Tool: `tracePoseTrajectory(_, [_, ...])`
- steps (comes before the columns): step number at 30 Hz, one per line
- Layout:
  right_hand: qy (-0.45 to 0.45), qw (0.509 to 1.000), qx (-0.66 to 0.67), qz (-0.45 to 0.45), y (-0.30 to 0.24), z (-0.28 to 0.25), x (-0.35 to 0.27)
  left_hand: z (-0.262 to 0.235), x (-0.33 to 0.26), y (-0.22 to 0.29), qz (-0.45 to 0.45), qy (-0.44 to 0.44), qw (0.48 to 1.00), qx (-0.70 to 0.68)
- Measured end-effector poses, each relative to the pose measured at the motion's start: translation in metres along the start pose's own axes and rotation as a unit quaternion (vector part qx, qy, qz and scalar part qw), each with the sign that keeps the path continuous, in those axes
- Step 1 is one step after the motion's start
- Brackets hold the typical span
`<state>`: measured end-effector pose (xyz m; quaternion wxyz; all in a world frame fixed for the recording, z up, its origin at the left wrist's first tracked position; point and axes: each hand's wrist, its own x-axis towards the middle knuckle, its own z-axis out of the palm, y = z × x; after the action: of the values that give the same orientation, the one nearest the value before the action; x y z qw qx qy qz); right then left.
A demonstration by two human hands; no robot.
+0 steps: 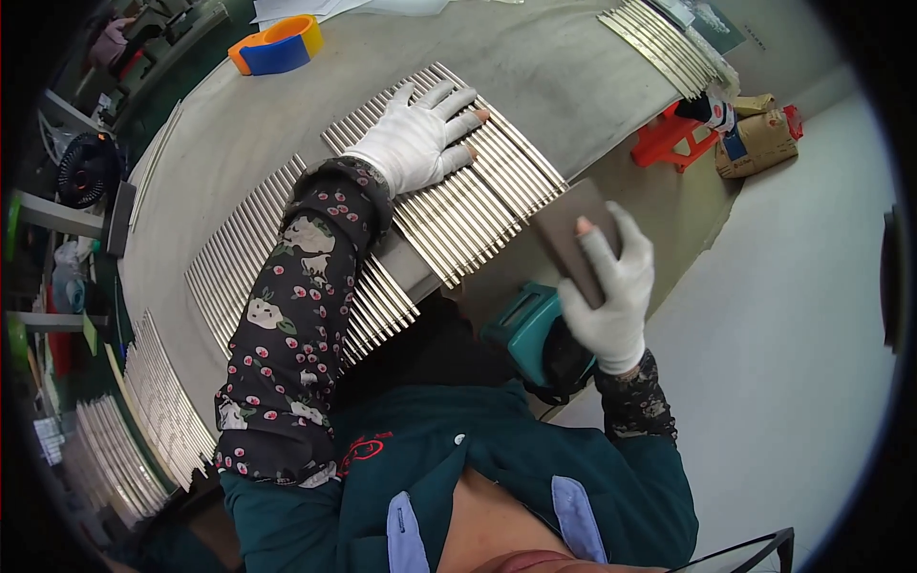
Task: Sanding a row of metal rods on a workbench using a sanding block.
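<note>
My left hand (411,143), in a white glove with bare fingertips, lies flat with fingers spread on a row of slim shiny metal rods (497,177). These rods are set side by side on the grey table, their ends toward me reaching the table edge. My right hand (611,291), gloved the same way, is closed on a flat grey-brown rectangular block (564,229) by the right ends of that row. Whether the block touches the rods I cannot tell. A second row of rods (248,234) lies to the left, partly hidden under my left forearm.
More rods (659,43) stand grouped at the far right, others (162,401) at the near left. An orange, blue and yellow ring-shaped object (277,48) sits far left. Below the right edge are a teal box-like thing (525,325), a red stool (673,138) and a brown sack (759,143).
</note>
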<state>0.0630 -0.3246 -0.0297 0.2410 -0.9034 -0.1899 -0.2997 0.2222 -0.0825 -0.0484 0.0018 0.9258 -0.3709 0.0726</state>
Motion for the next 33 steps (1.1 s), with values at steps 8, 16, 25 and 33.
tracePoseTrajectory(8, [0.026,0.987,-0.138,0.081,0.026,0.006,-0.006,-0.004,0.0,0.001,-0.011,-0.011,1.0,0.009])
tracePoseTrajectory(16, [0.023,0.989,-0.129,0.073,0.027,0.001,-0.001,-0.004,0.001,0.004,-0.025,-0.015,1.0,-0.007])
tracePoseTrajectory(25, [-0.119,0.979,0.126,-0.105,-0.04,0.009,-0.021,-0.024,-0.038,-0.007,0.041,0.152,0.987,0.036])
tracePoseTrajectory(33, [-0.011,1.0,0.013,-0.023,-0.013,0.002,-0.015,-0.051,-0.19,-0.016,-0.07,0.0,0.997,-0.034])
